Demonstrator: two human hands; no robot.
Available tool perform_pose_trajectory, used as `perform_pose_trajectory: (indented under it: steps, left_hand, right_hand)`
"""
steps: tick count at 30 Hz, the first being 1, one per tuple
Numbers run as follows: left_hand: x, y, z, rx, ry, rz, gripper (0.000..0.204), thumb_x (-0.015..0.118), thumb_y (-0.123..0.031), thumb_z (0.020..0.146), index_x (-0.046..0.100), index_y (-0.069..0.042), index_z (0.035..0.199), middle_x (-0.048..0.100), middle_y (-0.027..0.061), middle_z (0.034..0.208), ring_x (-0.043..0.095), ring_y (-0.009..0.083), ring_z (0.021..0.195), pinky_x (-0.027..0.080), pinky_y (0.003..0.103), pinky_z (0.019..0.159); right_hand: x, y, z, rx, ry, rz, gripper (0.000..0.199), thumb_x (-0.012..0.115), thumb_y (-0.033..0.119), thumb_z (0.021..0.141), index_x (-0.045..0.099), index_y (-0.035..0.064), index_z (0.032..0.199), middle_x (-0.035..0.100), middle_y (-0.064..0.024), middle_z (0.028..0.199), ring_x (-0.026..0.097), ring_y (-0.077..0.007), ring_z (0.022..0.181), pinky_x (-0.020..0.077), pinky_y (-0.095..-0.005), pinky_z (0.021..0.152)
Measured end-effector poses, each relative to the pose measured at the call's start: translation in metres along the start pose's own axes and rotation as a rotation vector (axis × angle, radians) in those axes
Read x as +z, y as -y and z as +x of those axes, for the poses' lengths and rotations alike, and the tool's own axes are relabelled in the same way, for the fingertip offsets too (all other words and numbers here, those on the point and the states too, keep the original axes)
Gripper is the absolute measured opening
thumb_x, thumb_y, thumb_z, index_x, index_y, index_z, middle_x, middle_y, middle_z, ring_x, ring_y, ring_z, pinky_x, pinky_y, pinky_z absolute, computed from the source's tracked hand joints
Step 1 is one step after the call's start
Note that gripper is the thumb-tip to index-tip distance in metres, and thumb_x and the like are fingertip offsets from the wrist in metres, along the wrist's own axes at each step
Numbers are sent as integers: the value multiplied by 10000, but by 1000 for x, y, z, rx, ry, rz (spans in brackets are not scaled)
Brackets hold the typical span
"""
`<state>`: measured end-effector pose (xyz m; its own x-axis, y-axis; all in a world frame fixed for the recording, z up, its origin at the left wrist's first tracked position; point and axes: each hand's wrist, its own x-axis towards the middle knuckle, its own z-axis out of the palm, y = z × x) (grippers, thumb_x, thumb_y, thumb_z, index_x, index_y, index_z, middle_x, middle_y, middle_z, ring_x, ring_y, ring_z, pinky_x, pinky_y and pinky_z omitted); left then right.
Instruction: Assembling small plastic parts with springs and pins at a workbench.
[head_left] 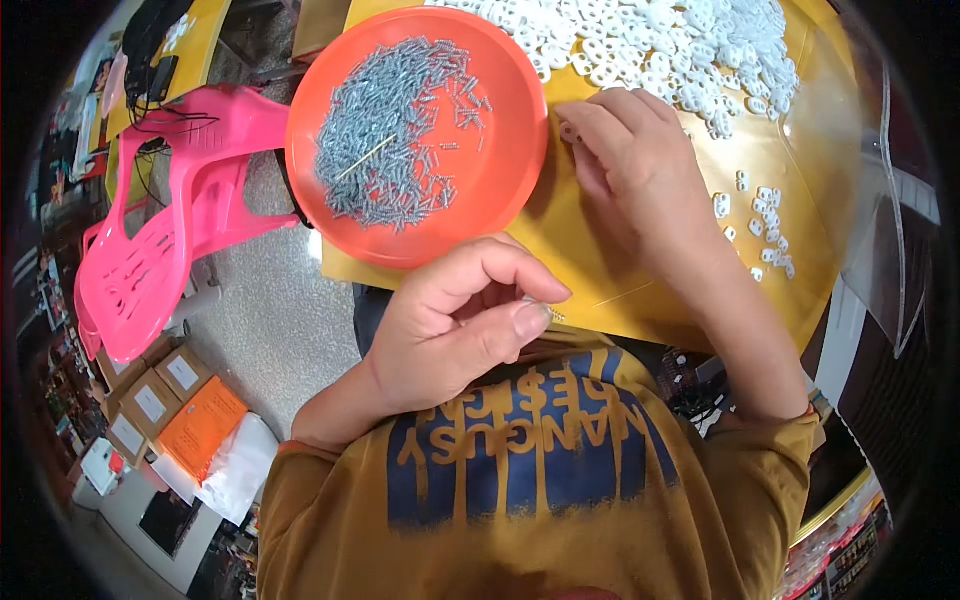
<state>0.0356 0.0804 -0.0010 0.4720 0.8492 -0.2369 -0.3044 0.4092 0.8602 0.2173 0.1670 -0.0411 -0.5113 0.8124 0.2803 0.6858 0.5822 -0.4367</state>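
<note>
My left hand [455, 320] is closed in front of my chest, thumb and forefinger drawn together. A small metal spring [557, 315] shows at its thumb tip; the curled fingers hide the rest of the grip. Over the yellow table [625, 275], my right hand [640, 165] pinches a small white plastic piece with a hole [570, 132]. To its left stands a round orange-red basin [510, 170], holding a heap of small metal springs [380, 130] and a thin pale stick [365, 160]. Beyond my right hand spreads a large pile of white oval plastic pieces with holes [660, 45].
A smaller scatter of white pieces [768, 215] lies on the table to the right of my right forearm. A pink plastic chair [190, 190] stands left of the basin. Cardboard boxes [150, 400] and an orange package [203, 425] sit at lower left.
</note>
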Motion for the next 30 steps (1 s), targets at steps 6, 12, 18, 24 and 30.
perform_pose_trajectory:
  steps: [6,12,18,24,30]
  left_hand:
    - [7,-8,-14,-31,-67,-89,259,516,-31,825,460,3,1076,482,-7,808,436,7,647,383,149,566]
    - [10,-11,-28,-23,-72,-27,248,522,-39,827,474,5,1067,520,16,841,452,15,619,391,143,553]
    - [10,-12,-38,-13,-119,-31,219,522,-42,828,490,5,1039,542,21,826,455,16,597,390,145,546]
    - [16,-11,-36,39,-112,-95,181,516,-41,828,501,6,1001,551,21,825,453,14,591,381,144,536]
    - [22,-9,-33,71,-89,-96,180,503,-48,836,505,7,1007,557,26,816,453,15,582,382,144,537]
  right_hand:
    - [1,3,-2,84,6,150,104,575,-4,705,551,2,806,540,-122,765,534,-280,698,442,-337,612]
    - [2,9,-10,199,29,165,106,558,20,735,546,3,839,527,-109,750,546,-228,697,442,-305,606]
    - [-24,38,-27,693,7,948,113,578,55,763,554,23,868,545,-38,785,508,-126,672,408,-229,626]
    - [-30,63,-61,803,4,1786,229,642,131,730,551,29,914,549,-29,779,492,-102,670,397,-220,618]
    - [-32,73,-69,709,21,1960,215,633,111,745,565,13,923,577,-18,780,522,-82,674,418,-197,617]
